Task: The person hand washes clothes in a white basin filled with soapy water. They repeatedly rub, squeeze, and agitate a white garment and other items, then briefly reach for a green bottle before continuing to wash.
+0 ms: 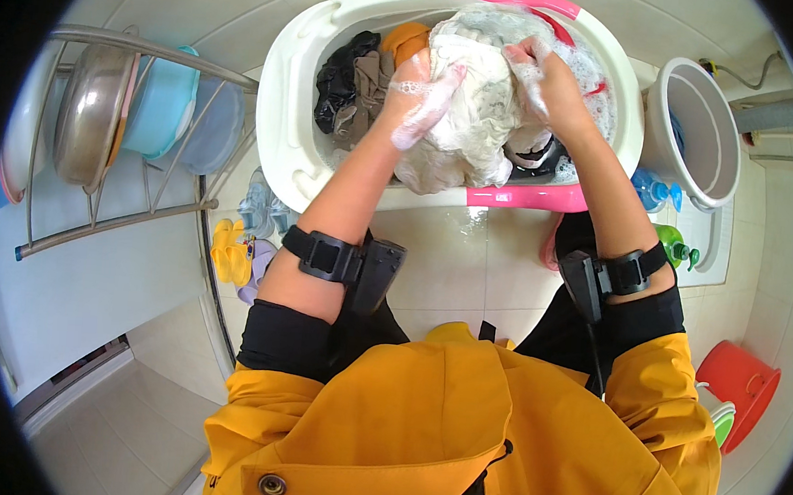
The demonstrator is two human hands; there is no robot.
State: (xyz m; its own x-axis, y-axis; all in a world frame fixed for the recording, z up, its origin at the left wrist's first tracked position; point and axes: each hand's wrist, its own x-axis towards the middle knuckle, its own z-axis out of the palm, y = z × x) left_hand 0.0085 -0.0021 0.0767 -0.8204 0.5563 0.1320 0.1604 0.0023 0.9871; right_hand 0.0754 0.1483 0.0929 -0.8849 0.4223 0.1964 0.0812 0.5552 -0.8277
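A wet white garment [472, 108] is bunched between my hands over a white and pink plastic tub [286, 102]. My left hand [424, 98], coated in suds, grips its left side. On the right, my soapy right hand [543, 78] holds a fold of the cloth with curled fingers. Foamy water [596, 110] fills the tub's right part. Black cloth [343, 78], a grey-brown garment [370, 80] and an orange cloth [406, 40] lie at the left inside. Below my right hand, a black and white item [537, 157] shows partly under the garment.
At left, a metal rack [122, 232] holds several basins [162, 103]. Yellow slippers [231, 251] stand beneath it. To the right are a grey bucket [697, 134], a blue bottle [651, 189], a green pump bottle [672, 245] and a red bucket [738, 389].
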